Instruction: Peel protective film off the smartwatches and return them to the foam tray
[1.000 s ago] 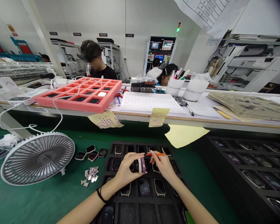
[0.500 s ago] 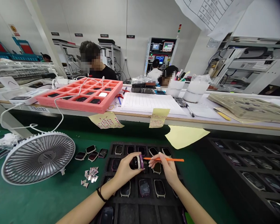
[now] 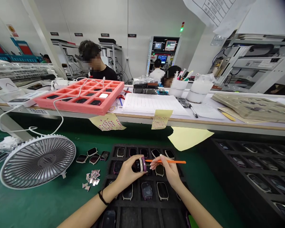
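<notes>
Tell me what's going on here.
A person's left hand grips a watch above a black foam tray holding more watches. The right hand pinches an orange pick, its tip close to the watch's edge. Across the bench, a co-worker sits behind a pink tray.

Quick count from my bench: my left hand (image 3: 127,173) has one watch (image 3: 138,165), and my right hand (image 3: 168,172) has one orange pick (image 3: 172,161). Four loose watches (image 3: 92,151) sit on the mat (image 3: 33,205) by one fan (image 3: 38,161). There are two black trays (image 3: 228,177), and the top row of the nearer one has five watches. Farther out: one pink tray (image 3: 85,109), two white tubs (image 3: 199,88), three yellow sheets (image 3: 161,119), and three people (image 3: 103,74).
</notes>
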Motion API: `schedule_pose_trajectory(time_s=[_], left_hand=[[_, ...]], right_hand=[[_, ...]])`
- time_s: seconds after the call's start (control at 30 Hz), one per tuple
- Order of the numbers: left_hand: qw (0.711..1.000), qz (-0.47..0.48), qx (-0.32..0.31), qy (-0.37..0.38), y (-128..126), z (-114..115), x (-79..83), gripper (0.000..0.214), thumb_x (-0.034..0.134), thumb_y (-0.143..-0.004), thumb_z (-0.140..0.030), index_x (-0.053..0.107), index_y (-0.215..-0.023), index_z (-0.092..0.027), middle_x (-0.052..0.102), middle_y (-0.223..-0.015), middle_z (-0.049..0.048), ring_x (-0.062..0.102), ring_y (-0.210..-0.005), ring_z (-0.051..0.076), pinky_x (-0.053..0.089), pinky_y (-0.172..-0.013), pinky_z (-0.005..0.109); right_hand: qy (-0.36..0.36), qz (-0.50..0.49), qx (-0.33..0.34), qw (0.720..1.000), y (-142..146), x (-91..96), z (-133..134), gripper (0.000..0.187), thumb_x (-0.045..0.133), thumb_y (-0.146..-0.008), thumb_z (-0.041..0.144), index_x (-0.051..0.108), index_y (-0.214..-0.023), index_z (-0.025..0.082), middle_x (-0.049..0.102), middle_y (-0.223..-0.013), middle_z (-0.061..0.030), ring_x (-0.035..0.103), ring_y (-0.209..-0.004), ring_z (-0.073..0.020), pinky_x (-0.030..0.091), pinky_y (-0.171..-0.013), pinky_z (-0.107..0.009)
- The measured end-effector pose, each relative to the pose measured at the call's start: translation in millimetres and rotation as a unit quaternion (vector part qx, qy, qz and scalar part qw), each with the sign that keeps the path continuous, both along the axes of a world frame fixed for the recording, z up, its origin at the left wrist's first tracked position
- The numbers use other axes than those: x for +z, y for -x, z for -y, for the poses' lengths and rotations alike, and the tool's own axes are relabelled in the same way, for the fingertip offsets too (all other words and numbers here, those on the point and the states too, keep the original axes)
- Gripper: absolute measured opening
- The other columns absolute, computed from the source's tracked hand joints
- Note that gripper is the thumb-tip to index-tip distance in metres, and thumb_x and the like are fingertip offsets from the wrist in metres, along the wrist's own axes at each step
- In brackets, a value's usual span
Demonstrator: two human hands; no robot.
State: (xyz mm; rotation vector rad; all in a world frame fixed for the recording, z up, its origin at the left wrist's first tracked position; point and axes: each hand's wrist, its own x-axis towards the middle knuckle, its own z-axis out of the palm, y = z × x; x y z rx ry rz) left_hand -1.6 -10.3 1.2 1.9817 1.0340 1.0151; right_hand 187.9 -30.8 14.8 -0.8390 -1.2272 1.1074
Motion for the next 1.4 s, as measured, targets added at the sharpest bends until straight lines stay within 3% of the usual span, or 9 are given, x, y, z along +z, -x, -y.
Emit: schedule_pose_trajectory(time_s=[1.4], left_hand=[[1.0,0.009,-0.019,0.009,-0.5,1.2,2.0,0.049,0.074,-0.068,-0.026,0.058,-0.115,-0.021,0.063,-0.116,0.0082,0.058,-0.11,0.024,0.046,-0.097,0.04]], right_hand=[[0.002,0.026,-0.017,1.0,0.5,-0.2,2.4,0.041,0.047,-0.091,0.045,0.068,-0.075,0.014,0.066,-0.065,-0.0077,0.063,-0.055,-0.0172,0.054,-0.053,-0.03]])
